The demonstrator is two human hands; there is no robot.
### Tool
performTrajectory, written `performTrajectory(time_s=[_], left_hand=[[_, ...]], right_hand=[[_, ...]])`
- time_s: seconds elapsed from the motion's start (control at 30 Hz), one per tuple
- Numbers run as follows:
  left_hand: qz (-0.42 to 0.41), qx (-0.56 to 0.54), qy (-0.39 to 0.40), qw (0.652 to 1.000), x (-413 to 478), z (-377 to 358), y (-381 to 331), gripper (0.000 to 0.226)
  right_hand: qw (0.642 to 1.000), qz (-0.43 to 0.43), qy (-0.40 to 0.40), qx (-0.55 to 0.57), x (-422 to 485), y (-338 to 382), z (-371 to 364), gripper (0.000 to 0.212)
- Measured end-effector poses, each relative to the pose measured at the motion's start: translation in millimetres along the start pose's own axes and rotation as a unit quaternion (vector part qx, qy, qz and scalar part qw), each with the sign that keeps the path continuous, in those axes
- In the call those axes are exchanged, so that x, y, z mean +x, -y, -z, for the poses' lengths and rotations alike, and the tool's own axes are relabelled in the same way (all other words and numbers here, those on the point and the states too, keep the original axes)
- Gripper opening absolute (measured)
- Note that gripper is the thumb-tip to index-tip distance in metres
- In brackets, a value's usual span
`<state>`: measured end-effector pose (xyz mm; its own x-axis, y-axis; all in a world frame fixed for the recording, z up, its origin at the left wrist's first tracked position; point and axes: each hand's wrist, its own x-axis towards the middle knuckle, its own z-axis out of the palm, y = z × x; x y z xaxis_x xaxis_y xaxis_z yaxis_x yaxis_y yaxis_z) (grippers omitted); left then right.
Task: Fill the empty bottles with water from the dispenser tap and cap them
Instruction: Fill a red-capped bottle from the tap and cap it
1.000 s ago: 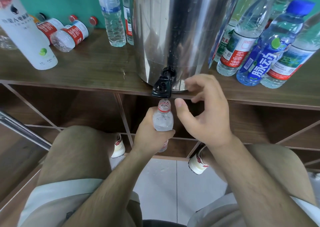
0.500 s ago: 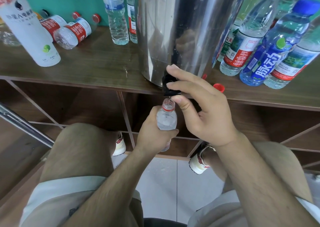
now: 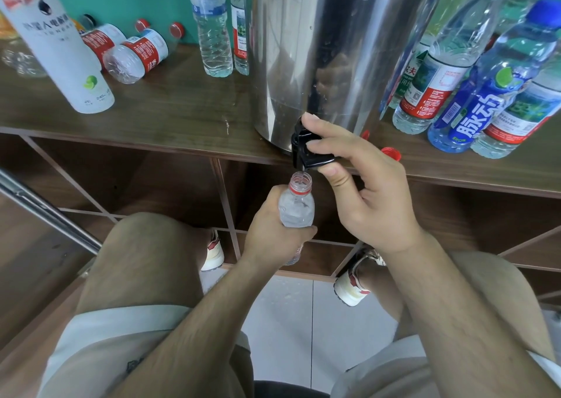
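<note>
The left hand (image 3: 273, 230) has its fingers wrapped round the body of a small clear plastic bottle with a red neck ring (image 3: 297, 207) and holds it upright with no cap. The bottle's open mouth is right under the black plastic tap (image 3: 306, 151) of the tall stainless steel dispenser (image 3: 334, 48). Just above and to the right of the left hand, the right hand (image 3: 364, 197) pinches that tap, with fingers over its top and the thumb pressed beneath. A loose red screw cap (image 3: 391, 153) lies on the dark wooden shelf (image 3: 182, 118) just beyond the right hand's knuckles. Further right of that hand stands a blue bottle with a blue cap (image 3: 498, 93) among other filled bottles. Well to the left of both hands, two red-labelled clear bottles (image 3: 136, 54) lie on their sides.
</note>
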<state>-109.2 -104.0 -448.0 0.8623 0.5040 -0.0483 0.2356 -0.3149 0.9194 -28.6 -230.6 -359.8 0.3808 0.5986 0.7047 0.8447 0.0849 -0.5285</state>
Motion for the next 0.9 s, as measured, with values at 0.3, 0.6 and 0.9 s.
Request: performTrajectory(time_s=[0.3, 0.6, 0.9], left_hand=[[0.021, 0.012, -0.009, 1.000, -0.2, -0.6, 0.4, 0.063], [0.028, 0.009, -0.007, 1.000, -0.9, -2.2, 0.0, 0.065], [0.031, 0.000, -0.008, 0.999, -0.1, -2.1, 0.1, 0.065]], right_hand=[[1.000, 0.001, -0.004, -0.010, -0.1, -2.2, 0.3, 0.023], [1.000, 0.010, -0.006, -0.012, 0.1, -4.1, -0.6, 0.023], [0.999, 0.022, -0.010, -0.023, 1.4, -4.2, -0.6, 0.023]])
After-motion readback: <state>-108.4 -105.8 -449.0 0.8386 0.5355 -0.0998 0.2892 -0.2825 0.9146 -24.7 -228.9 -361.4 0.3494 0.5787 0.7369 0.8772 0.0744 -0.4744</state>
